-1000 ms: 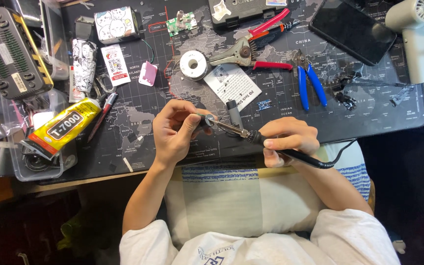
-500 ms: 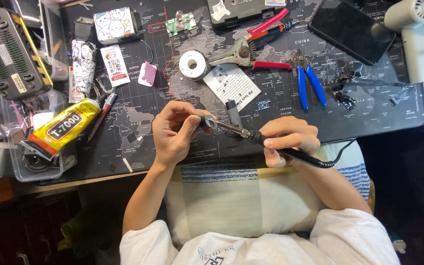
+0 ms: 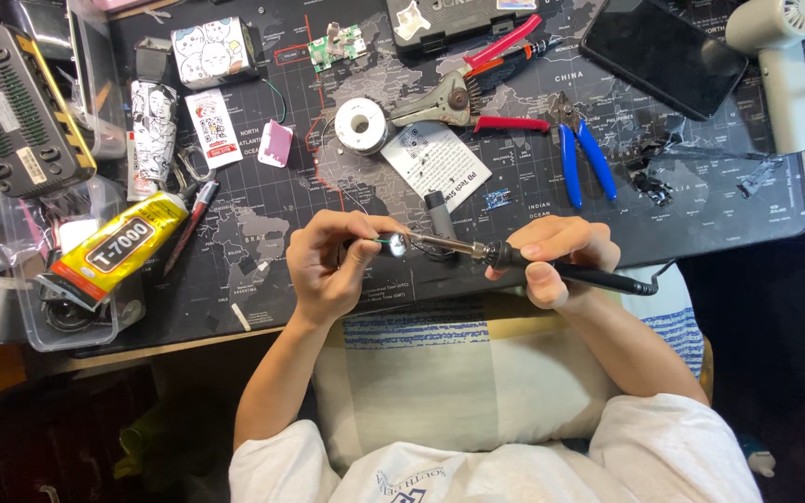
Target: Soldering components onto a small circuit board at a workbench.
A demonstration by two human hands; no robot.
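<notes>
Black iron (image 3: 514,258) lies left-right in the right hand (image 3: 556,256), tip at a small part (image 3: 395,245). Left hand (image 3: 328,265) pinches that part.

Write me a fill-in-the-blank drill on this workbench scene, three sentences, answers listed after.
1. The right hand grips a soldering iron whose handle is ____ in colour.
2. The left hand pinches a small part right at the iron's ____.
3. The cutters lying on the mat beyond the right hand have ____ handles.

Missing words: black; tip; blue
</notes>
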